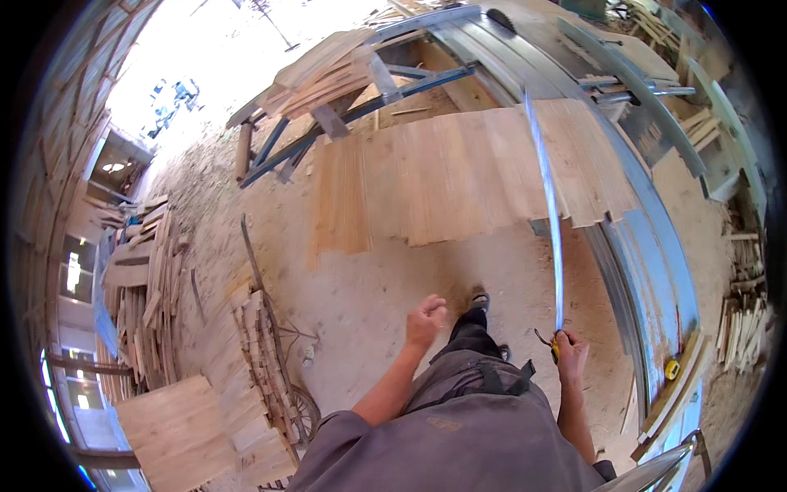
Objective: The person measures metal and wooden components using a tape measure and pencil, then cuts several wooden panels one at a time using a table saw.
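Observation:
My right hand (572, 354) grips a yellow and black tape measure (555, 353) low on my right side. Its shiny blade (551, 197) runs out forward, over a broad panel of pale boards (434, 176) side by side with uneven ends. Whether the blade touches the wood I cannot tell. The panel's right end lies over the metal saw table. In front of my waist, apart from everything, is my left hand (426, 320), its fingers curled closed with nothing showing in them.
The long metal saw table (656, 271) curves along my right, with a second yellow tape measure (672, 369) on it. A round saw blade (501, 21) stands at its far end. Planks lie on a blue metal frame (352, 123) ahead. A loaded cart (266, 353) and stacked wood (147, 303) are left.

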The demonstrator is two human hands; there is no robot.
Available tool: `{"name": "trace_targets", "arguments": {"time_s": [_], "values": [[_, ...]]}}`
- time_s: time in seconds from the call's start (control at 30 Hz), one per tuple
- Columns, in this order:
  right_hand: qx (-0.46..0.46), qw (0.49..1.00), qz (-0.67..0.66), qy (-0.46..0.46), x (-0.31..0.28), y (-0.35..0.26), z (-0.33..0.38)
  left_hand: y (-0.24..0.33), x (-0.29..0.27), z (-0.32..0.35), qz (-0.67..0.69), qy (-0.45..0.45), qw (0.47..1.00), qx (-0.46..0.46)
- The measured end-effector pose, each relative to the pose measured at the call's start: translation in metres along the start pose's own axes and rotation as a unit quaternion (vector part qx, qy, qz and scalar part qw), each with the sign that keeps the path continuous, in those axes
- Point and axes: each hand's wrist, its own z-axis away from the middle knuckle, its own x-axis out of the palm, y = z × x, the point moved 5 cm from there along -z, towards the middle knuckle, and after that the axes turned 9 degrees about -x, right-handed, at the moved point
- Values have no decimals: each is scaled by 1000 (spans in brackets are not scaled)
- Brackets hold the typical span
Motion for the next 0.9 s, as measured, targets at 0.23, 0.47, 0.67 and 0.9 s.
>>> {"name": "trace_targets", "arguments": {"time_s": [0.23, 0.47, 0.67, 0.9], "values": [[39, 993, 63, 91, -54, 4, -28, 9, -25, -84, 398, -38, 910, -108], [55, 961, 85, 258, -165, 33, -83, 50, 4, -152, 556, 38, 821, -123], [73, 892, 308, 323, -222, 12, -123, 55, -5, -181, 553, 137, 808, -151], [65, 810, 512, 280, -233, 10, -176, 63, -5, -182, 558, 141, 806, -136]]}}
